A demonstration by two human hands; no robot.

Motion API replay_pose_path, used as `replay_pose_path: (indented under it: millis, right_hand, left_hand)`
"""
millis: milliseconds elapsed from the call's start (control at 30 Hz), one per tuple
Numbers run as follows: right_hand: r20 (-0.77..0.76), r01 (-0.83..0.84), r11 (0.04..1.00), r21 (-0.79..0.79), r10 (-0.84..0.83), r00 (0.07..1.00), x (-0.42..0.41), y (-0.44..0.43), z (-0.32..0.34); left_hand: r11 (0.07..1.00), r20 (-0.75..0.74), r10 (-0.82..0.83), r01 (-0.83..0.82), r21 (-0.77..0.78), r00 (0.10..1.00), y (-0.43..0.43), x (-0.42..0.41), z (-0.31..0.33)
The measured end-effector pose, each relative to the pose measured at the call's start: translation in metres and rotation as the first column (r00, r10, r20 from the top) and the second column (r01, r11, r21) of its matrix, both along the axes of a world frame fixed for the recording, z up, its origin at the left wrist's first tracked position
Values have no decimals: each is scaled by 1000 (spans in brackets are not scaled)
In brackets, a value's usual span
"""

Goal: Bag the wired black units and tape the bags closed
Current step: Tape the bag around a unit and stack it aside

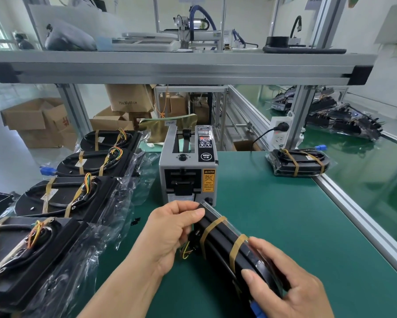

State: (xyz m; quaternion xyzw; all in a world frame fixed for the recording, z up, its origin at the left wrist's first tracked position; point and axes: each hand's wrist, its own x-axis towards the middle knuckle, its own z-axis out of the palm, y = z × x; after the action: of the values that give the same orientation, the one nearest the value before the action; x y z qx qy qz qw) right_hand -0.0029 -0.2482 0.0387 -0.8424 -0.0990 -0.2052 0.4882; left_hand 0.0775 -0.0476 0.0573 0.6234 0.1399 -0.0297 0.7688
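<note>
A bagged black unit (225,242) stands on its edge on the green mat, just in front of the tape dispenser (188,166). Two tan tape bands wrap it, and coloured wires stick out at its left side. My left hand (170,235) grips its far end near the dispenser's outlet. My right hand (287,283) holds its near end, by a blue connector. Several more black wired units (62,196) lie in a row along the left, each in an open clear bag. One taped bagged unit (298,164) rests at the mat's right edge.
A green conveyor belt (362,171) runs along the right and carries a pile of bagged units (344,120) further back. An aluminium shelf beam (181,67) crosses overhead. A power strip (280,131) hangs on the frame post. Cardboard boxes (39,120) stand on the floor at the left.
</note>
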Motion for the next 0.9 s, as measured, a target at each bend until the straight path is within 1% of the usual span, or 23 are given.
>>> replay_pose_path:
  millis: [67,100,133,200,267,300,400,500,600,667,733,833,900]
  right_hand:
    - [-96,-15,998,-57,10,995,2,-3,9]
    - [-179,-52,994,-98,34,983,5,-4,16]
    - [-272,-108,981,-160,61,960,9,-4,25]
    - [-401,-211,920,-331,65,914,21,-3,43]
    - [-463,-279,842,-462,40,886,38,7,61]
    - [-465,-295,806,-512,28,885,47,14,68]
    - [-484,-383,699,-604,59,873,74,38,77]
    - [-570,-505,637,-582,123,812,96,56,78]
    - [-613,-560,612,-559,150,776,107,66,78]
    - [-605,-551,633,-544,159,780,108,66,75]
    - [-588,-534,664,-524,171,790,105,63,73]
    - [-574,-522,735,-433,222,788,96,51,76]
    - [-563,-519,792,-321,281,777,89,39,83]
  left_hand:
    - [1000,14,8,-8,19,1000,-1,0,-1]
    - [999,24,16,-17,28,1000,-1,0,-2]
    - [999,34,28,-29,36,999,-1,0,-3]
    - [998,52,46,-49,47,998,-3,0,-5]
    - [997,56,57,-60,52,997,-4,-1,-5]
    - [997,54,61,-63,47,997,-5,-2,-5]
    - [996,49,74,-76,40,996,-8,-3,-2]
    - [995,42,86,-89,53,995,-9,-4,3]
    - [994,15,101,-102,49,995,-7,-4,7]
    - [995,7,91,-92,44,996,-6,-6,9]
    - [995,32,64,-66,77,997,-6,-10,12]
    - [988,124,9,-28,149,992,-9,-18,19]
    - [981,222,-4,-39,190,975,-9,-25,27]
